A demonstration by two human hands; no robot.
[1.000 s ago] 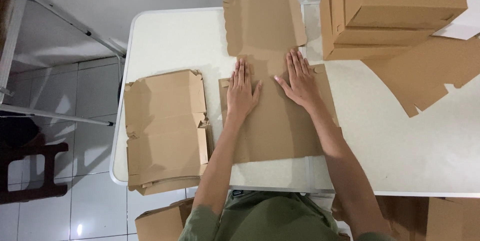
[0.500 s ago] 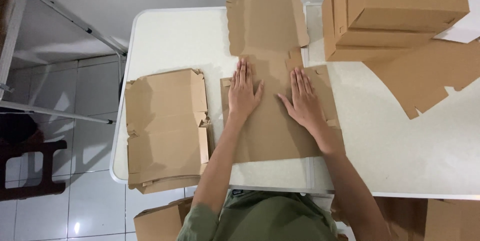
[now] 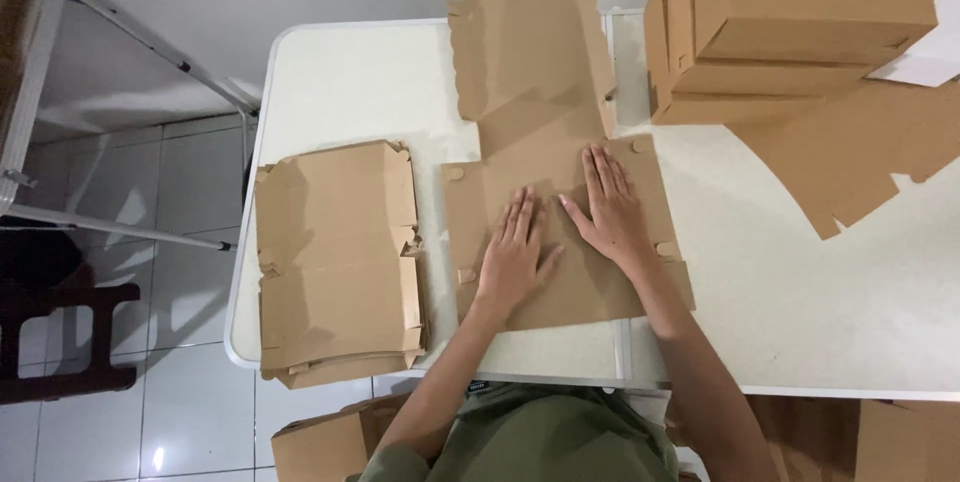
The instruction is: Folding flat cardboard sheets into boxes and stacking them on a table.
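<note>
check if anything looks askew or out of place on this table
The stack of flat cardboard blanks at the table's left end juts past the near edge, its sheets fanned unevenly. Both hands, left and right, press flat on the unfolded box blank. Nothing looks torn.

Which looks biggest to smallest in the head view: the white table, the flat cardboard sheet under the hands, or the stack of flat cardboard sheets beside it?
1. White table
2. Flat brown cardboard sheet under the hands
3. Stack of flat cardboard sheets

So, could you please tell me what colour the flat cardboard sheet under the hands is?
Plain brown; the flat cardboard sheet shows best in the head view.
</note>
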